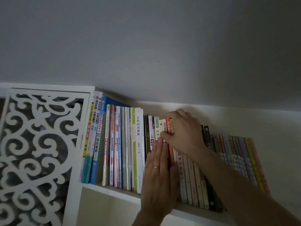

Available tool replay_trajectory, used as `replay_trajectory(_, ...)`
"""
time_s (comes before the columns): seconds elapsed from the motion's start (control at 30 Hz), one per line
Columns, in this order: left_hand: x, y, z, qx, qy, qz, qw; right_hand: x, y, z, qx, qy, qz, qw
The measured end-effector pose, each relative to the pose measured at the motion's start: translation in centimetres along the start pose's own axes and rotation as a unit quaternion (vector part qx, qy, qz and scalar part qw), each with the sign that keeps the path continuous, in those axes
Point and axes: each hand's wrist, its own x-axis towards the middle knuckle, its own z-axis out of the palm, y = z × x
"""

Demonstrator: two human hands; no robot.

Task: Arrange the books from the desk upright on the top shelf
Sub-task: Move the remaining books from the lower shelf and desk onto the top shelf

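A long row of upright books [123,144] fills the top shelf [114,191], spines facing me. My left hand [158,173] lies flat with straight fingers against the spines in the middle of the row; it wears a gold ring. My right hand [182,132] reaches over from the right and grips the top of an orange-spined book [171,154] and the thin books beside it, thumb on the spines and fingers curled over their top edges. Part of these books is hidden behind both hands.
A white carved lattice panel [35,152] closes the shelf's left side. More thin colourful books [241,154] lean at the right end of the row. The grey wall rises above, and a lower shelf opening [105,209] sits beneath the board.
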Motion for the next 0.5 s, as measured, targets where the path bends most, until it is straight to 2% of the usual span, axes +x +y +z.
replay_trajectory(0.13, -0.3, -0.9, 0.5, 0.017, 0.029, 0.017, 0.999, 0.0, 0.0, -0.8, 0.036, -0.014, 0.004, 0.999)
replay_trajectory(0.37, -0.3, -0.4, -0.5, -0.002, 0.010, 0.002, 1.000, -1.8, -0.6, -2.3, 0.056, 0.078, -0.012, 0.995)
replay_trajectory(0.5, -0.1, 0.2, -0.9, -0.006, 0.007, 0.015, 1.000, -3.3, -1.5, -1.9, 0.171, 0.091, 0.026, 0.981)
